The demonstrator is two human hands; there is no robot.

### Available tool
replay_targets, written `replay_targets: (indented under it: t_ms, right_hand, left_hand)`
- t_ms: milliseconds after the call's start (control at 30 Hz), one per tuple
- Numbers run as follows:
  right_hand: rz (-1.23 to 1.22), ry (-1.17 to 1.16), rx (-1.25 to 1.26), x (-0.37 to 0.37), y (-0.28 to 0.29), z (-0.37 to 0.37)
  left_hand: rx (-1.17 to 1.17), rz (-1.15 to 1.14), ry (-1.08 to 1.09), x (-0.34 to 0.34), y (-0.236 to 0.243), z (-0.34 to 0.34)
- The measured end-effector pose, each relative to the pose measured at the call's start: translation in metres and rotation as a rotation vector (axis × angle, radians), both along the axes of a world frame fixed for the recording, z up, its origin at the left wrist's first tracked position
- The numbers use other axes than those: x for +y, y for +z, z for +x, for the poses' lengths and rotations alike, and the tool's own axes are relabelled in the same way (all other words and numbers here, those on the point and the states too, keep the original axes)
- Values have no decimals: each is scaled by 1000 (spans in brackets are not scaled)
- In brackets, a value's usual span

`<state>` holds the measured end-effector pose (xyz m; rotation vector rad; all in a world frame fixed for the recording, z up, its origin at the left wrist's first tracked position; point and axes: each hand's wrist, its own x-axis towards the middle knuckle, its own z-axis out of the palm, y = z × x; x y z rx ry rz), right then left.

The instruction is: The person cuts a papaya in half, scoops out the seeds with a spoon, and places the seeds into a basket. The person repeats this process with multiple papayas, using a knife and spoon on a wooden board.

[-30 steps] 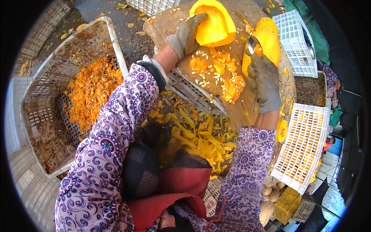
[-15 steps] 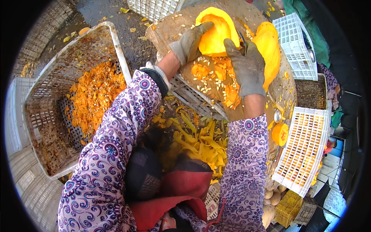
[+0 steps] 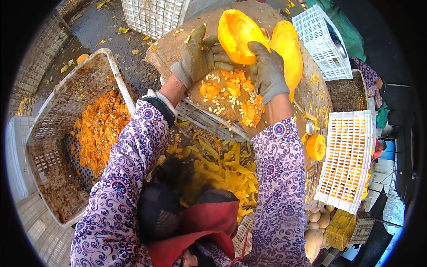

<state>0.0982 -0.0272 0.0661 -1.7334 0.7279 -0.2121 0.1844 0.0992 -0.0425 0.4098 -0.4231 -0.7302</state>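
My right hand (image 3: 269, 73), in a grey work glove, grips a hollowed, peeled pumpkin half (image 3: 240, 38) by its near edge, thumb inside the hollow. A thin metal tool seems to be in the same hand; its kind is mostly hidden. My left hand (image 3: 200, 58), gloved too, is open beside the half, fingers spread and holding nothing. A second peeled pumpkin piece (image 3: 287, 55) lies just right of my right hand. Scooped orange pulp (image 3: 235, 84) and pale seeds are scattered on the wooden work surface (image 3: 178, 53) below my hands.
At left stands a dirty white crate (image 3: 55, 178) holding a heap of pulp and seeds (image 3: 102, 131). Yellow peelings (image 3: 231, 173) pile up below the work surface. A cut pumpkin piece (image 3: 316, 147) lies near the right edge, beside a white crate (image 3: 344, 160). Another white crate (image 3: 320, 44) stands farther back.
My left hand has let go of the pumpkin half and opened. My right hand has brought the half slightly left and tilted it. The view has shifted a little.
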Motion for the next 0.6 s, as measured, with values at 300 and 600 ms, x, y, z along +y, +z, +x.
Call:
replay_targets:
  t_ms: [300, 600]
  right_hand:
    - [252, 132, -64, -22, 22, -61]
    - [340, -183, -88, -119, 69, -196]
  left_hand:
    - [-46, 81, 27, 3, 10, -8]
    - [-119, 179, 37, 7, 1, 1]
